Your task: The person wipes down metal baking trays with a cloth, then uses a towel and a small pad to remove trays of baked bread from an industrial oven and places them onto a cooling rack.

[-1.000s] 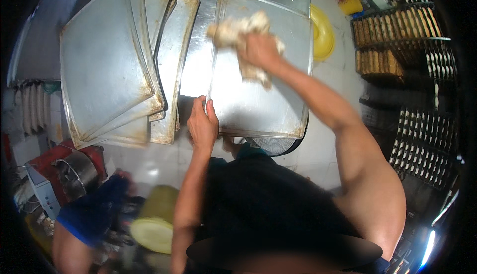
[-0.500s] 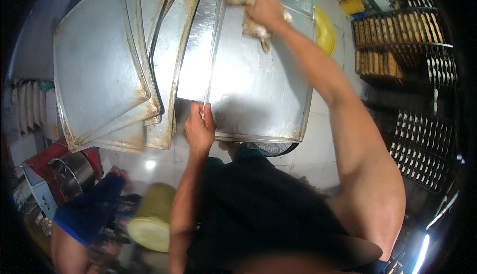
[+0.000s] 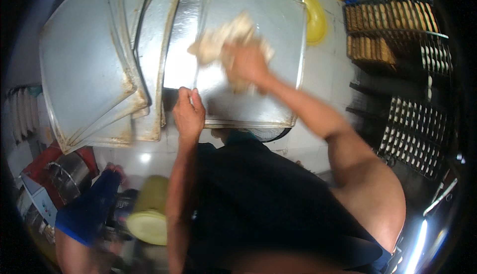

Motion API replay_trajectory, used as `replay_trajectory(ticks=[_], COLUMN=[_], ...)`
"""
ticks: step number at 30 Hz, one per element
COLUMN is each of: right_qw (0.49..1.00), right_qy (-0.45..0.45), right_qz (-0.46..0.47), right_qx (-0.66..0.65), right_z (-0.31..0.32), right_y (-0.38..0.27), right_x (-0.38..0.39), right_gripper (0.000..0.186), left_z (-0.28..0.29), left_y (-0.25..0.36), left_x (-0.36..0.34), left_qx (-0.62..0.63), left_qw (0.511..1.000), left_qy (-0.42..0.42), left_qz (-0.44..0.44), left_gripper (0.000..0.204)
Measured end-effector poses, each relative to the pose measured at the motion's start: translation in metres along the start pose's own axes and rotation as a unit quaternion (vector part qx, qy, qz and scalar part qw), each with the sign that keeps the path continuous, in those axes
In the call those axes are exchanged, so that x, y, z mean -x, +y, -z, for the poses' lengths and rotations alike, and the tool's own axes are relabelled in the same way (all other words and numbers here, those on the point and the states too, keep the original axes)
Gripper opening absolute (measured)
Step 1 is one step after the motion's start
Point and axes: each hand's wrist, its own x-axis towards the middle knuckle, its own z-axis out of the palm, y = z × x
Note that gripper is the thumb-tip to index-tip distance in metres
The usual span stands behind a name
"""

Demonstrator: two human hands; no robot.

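Note:
A flat metal tray [image 3: 268, 95] lies on the steel worktop [image 3: 180, 30] ahead of me. My left hand [image 3: 189, 110] grips this tray's left edge near the front corner, fingers wrapped at the rim. My right hand [image 3: 245, 65] is closed on a crumpled beige cloth [image 3: 226, 30] pressed to the tray's middle; both are blurred by motion. To the left, overlapping trays with browned edges [image 3: 82, 60] are fanned out in a pile.
Racks of bread [image 3: 390, 15] and slotted pans [image 3: 407, 135] stand at the right, beside a yellow plastic lid [image 3: 313, 18]. Lower left are a red machine with a steel bowl [image 3: 69, 174], a yellow bucket [image 3: 149, 209] and another person in blue shorts [image 3: 84, 214].
My right hand and cloth went up to the tray's far edge, then came back down and left to its middle. My left hand stays on the rim; the whole view has shifted slightly.

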Motion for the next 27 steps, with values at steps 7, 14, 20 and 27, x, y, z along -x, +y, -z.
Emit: replay_trajectory(ticks=[7,14,20,27], right_qw=[0.968,0.993,0.991,0.992], right_qy=[-0.132,0.009,-0.034,0.123], right_qz=[-0.213,-0.105,-0.107,-0.007], right_qx=[-0.033,0.050,-0.072,-0.032], right_z=[0.018,-0.015,-0.005,-0.022], right_y=[0.133,0.081,0.113,0.078], right_x=[-0.019,0.038,0.041,0.057], right_gripper=[0.059,0.053,0.052,0.058], left_z=[0.004,-0.006,-0.003,-0.008], left_y=[0.004,0.003,0.006,-0.001], left_x=[0.000,0.005,0.002,0.005], left_qx=[0.055,0.030,0.040,0.027], left_qw=[0.996,0.999,0.998,0.999], left_qy=[-0.053,0.026,-0.013,0.032], left_qz=[0.047,0.020,0.040,0.027], left_gripper=[0.022,0.021,0.023,0.024])
